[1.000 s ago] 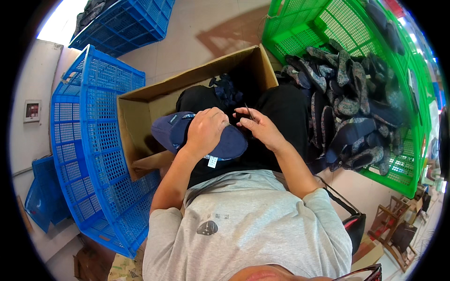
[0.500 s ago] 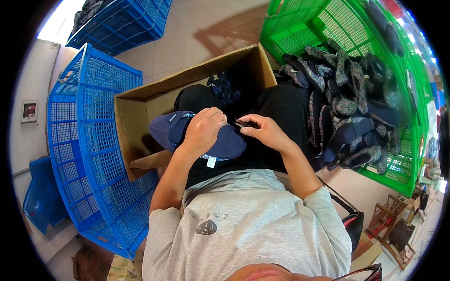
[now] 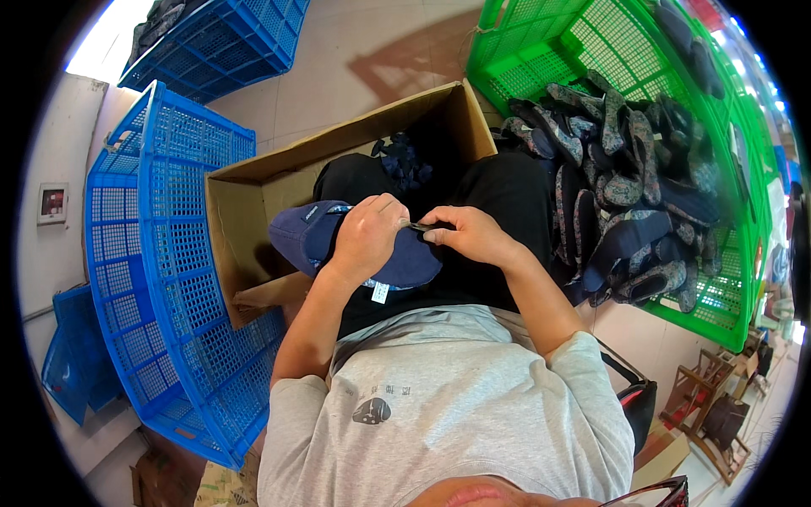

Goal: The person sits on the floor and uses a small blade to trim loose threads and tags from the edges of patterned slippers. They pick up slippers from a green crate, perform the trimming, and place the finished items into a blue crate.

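Note:
A navy slipper (image 3: pixel 410 264) with a patterned lining lies across my lap, and a white label (image 3: pixel 380 292) hangs from its near edge. My left hand (image 3: pixel 367 234) is closed around the slipper's middle, with thumb and fingers pinched at its upper edge. Dark thread snips (image 3: pixel 420 226) sit in my right hand (image 3: pixel 470 233), closed round them. Their tips touch or nearly touch the fingertips of my left hand at the slipper's edge. Whatever lies between those fingertips is too small to make out.
An open cardboard box (image 3: pixel 283 160) stands around my knees, holding dark blue scraps (image 3: pixel 404 160). At the right, a green crate (image 3: pixel 726 313) holds a heap of slippers (image 3: pixel 625 190). Blue crates (image 3: pixel 173 279) stand at the left, another blue crate (image 3: pixel 228 51) farther off.
My right hand has moved left and brought the snips up to my left fingertips; their blades stood apart before. The left hand and slipper have hardly moved.

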### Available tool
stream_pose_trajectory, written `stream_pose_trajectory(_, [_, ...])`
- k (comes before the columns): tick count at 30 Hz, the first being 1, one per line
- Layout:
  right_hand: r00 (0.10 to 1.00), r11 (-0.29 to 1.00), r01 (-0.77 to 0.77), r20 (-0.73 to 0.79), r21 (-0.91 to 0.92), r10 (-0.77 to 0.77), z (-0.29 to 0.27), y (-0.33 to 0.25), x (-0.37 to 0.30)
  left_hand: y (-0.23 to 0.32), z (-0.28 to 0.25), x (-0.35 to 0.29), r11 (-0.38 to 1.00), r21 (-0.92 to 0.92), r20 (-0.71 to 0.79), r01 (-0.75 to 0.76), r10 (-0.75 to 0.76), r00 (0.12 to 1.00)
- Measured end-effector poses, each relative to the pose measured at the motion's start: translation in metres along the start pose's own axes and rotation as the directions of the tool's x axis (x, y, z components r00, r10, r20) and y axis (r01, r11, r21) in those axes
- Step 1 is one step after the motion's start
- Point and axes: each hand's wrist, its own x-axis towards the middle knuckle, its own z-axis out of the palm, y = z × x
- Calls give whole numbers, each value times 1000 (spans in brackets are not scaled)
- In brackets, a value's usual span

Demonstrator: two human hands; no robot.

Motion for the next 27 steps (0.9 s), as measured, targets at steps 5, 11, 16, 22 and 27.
stream_pose_trajectory(5, [999, 999, -32, -8, -10, 32, 0, -5, 0, 0, 1, 0, 1000, 0, -2, -3, 3, 1000])
stream_pose_trajectory(11, [998, 998, -56, 3, -32, 57, 0, -13, 1, -1, 1, -1, 1000, -12, -9, -1, 1, 1000])
stream_pose_trajectory(16, [1000, 998, -21, -21, -62, 19, 1, -10, 2, -3, 3, 1, 1000, -10, -10, -8, 8, 1000])
stream_pose_trajectory(22, [1000, 996, -14, -22, -86, 12, 1, -9, 3, -2, 3, 0, 1000, 10, 0, 2, -2, 1000])
stream_pose_trajectory(27, [998, 998, -63, 2, 2, 63, 2, -4, 4, -2, 3, 1, 1000, 16, -7, 0, 0, 1000])
